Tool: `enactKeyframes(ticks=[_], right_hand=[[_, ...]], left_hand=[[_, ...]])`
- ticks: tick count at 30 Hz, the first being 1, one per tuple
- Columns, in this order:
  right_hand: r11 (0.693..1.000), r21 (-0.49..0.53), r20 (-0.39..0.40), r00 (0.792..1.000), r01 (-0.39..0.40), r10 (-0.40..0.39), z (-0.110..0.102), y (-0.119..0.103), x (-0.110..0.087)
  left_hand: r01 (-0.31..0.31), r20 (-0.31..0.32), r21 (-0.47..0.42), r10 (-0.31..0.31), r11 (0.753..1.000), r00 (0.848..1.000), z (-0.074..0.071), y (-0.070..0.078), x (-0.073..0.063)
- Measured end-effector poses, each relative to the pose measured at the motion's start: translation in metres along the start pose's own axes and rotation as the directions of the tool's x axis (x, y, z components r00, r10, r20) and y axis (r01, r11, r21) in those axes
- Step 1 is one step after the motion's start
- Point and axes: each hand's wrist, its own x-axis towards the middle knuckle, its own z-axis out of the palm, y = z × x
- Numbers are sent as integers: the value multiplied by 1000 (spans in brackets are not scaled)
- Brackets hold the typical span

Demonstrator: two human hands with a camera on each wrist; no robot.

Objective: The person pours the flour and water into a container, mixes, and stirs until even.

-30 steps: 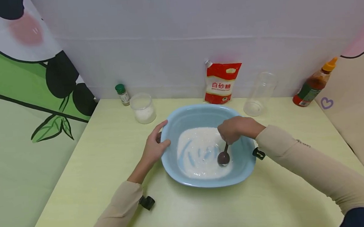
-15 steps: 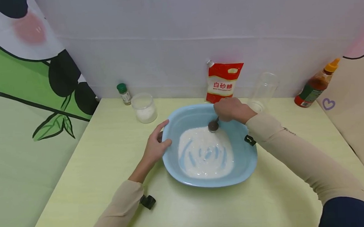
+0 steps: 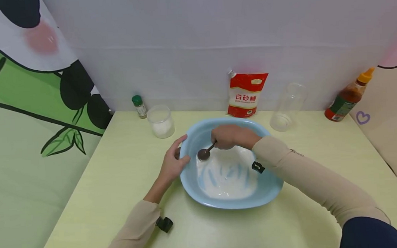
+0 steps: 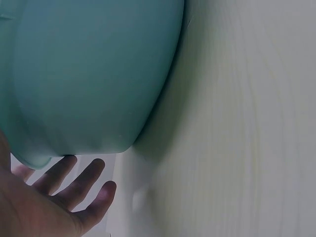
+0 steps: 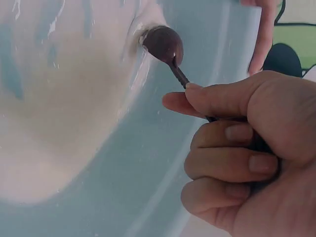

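A light blue plastic basin [image 3: 234,203] stands on the table, with a thick white liquid [image 3: 227,186] spread over its bottom and pale streaks showing through. My left hand [image 3: 173,162] holds the basin's left rim, thumb on top; in the left wrist view its other fingers [image 4: 81,182] lie against the outer side. My right hand [image 3: 231,136] reaches over the basin and grips a dark brown spoon [image 3: 204,154] by its handle. In the right wrist view the bowl of the spoon [image 5: 165,44] touches the edge of the white liquid. Most of the handle is hidden inside the fist.
Behind the basin stand a green-capped jar [image 3: 139,106], a glass with white contents [image 3: 161,122], a red and white sugar pouch [image 3: 245,95], a tall clear glass [image 3: 286,108] and a sauce bottle with a yellow cap [image 3: 348,95]. A light curtain [image 3: 179,24] hangs at the back.
With the spoon, my right hand has gone from the basin's right side to its far edge, then left to the upper left of the white liquid. The left hand stays on the rim.
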Motion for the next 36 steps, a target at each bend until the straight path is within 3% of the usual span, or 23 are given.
enactKeyframes(ticks=[6, 10, 19, 28, 36], right_hand=[[997, 4, 88, 993, 81, -81, 9, -13, -16], [996, 66, 183, 980, 63, -75, 15, -15, -30], [999, 25, 274, 962, -20, 12, 16, 23, -58], [974, -4, 187, 957, -225, 222, -4, 65, -65], [966, -26, 50, 965, -257, 258, -9, 56, -46]], left_hand=[[-11, -21, 15, 11, 1000, 1000, 0, 2, 0], [-4, -21, 15, 4, 1000, 1000, 0, 3, -1], [14, -21, 31, -14, 999, 1000, -2, -1, -1], [17, -16, 23, -17, 1000, 1000, -2, -2, 0], [12, -13, 21, -12, 1000, 1000, 2, 0, 1]])
